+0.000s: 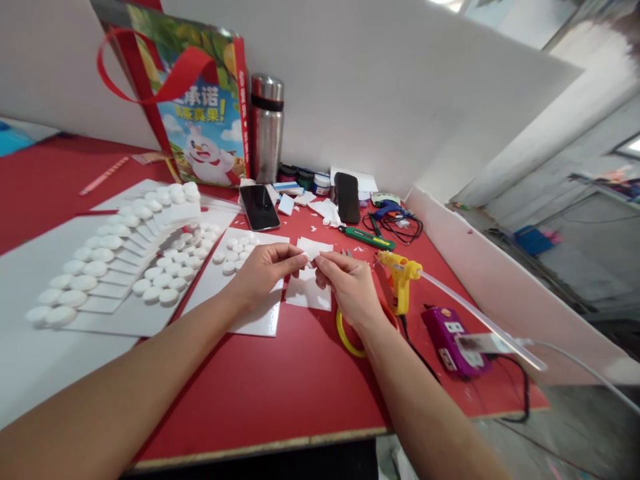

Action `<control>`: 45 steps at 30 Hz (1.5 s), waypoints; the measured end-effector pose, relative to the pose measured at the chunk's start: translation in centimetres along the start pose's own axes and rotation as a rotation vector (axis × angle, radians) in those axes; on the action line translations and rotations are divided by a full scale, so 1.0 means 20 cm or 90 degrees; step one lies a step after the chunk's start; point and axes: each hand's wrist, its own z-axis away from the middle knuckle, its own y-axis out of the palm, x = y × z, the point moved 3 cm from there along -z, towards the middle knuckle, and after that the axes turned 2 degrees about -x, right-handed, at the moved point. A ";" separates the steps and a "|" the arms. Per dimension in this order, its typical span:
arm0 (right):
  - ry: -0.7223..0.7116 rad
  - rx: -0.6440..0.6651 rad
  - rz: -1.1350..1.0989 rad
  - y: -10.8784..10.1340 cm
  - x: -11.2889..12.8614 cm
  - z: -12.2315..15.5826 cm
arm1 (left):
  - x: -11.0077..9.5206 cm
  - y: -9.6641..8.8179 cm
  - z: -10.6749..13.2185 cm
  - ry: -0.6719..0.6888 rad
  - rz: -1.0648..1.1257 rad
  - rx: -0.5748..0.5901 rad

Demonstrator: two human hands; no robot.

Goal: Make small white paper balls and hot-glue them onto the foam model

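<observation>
Both my hands meet over the middle of the red table (280, 393). My left hand (265, 267) and my right hand (347, 283) each pinch one small white foam piece (309, 256) between fingertips. Under them lie white foam squares (310, 293) and a white board (250, 313) dotted with small white foam discs (235, 252). A yellow tape ring (347, 340) lies under my right wrist. A yellow glue gun (400, 277) with a long clear glue stick stands just right of my right hand.
Rows of larger white foam discs (100, 260) on white sheets fill the left. At the back stand a printed gift bag (200, 100), a steel flask (266, 127), two phones (259, 207), paint jars and a green knife (367, 239). A purple power strip (453, 340) sits at right.
</observation>
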 end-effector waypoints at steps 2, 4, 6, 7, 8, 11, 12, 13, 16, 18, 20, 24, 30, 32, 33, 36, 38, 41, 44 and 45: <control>-0.003 -0.003 0.012 0.00 0.00 0.00 | 0.00 0.00 0.00 0.002 -0.006 0.001; -0.005 -0.008 0.019 0.00 0.01 0.00 | 0.01 0.00 0.00 0.003 -0.008 0.003; -0.012 -0.012 0.025 0.01 0.01 0.00 | 0.01 0.00 0.00 0.002 -0.007 0.003; -0.019 -0.012 0.031 0.01 0.02 0.00 | 0.01 0.00 0.00 0.000 -0.005 0.002; -0.029 -0.013 0.041 0.01 0.02 0.00 | 0.01 0.00 0.00 -0.001 -0.002 0.002; -0.063 -0.014 0.077 0.01 0.04 0.00 | 0.01 0.00 0.00 -0.001 0.012 0.003; -0.073 -0.014 0.086 0.00 0.05 0.00 | 0.01 0.00 0.00 -0.002 0.018 0.004; -0.083 -0.013 0.095 0.00 0.05 0.01 | 0.01 0.00 0.00 -0.003 0.025 0.005; -0.117 -0.011 0.125 0.00 0.06 0.01 | 0.02 0.00 0.00 -0.011 0.037 0.005; -0.134 -0.011 0.152 0.01 0.07 0.01 | 0.02 0.00 -0.01 -0.010 0.037 0.002; -0.142 -0.014 0.168 0.01 0.07 0.02 | 0.02 0.00 -0.01 -0.009 0.031 -0.001; -0.155 -0.019 0.171 0.02 0.08 0.02 | 0.02 0.00 -0.01 -0.009 0.030 -0.004; -0.210 -0.020 0.216 0.02 0.08 0.03 | 0.01 0.01 0.00 -0.008 0.024 0.003; -0.231 -0.020 0.235 0.01 0.08 0.03 | 0.01 0.00 0.00 -0.008 0.022 0.008; -0.240 -0.018 0.243 0.01 0.09 0.03 | 0.01 0.00 0.00 -0.009 0.023 0.009; -0.264 -0.009 0.255 0.02 0.09 0.04 | 0.02 0.00 0.00 -0.014 0.028 0.006; -0.278 -0.003 0.254 0.02 0.09 0.04 | 0.01 0.00 0.00 -0.017 0.033 0.006; -0.316 0.002 0.268 0.02 0.09 0.05 | 0.01 0.01 0.00 -0.025 0.037 0.005; -0.373 -0.002 0.315 0.02 0.08 0.05 | 0.00 0.01 0.00 -0.030 0.034 0.011; -0.390 -0.005 0.334 0.02 0.07 0.05 | 0.00 0.01 0.01 -0.030 0.032 0.011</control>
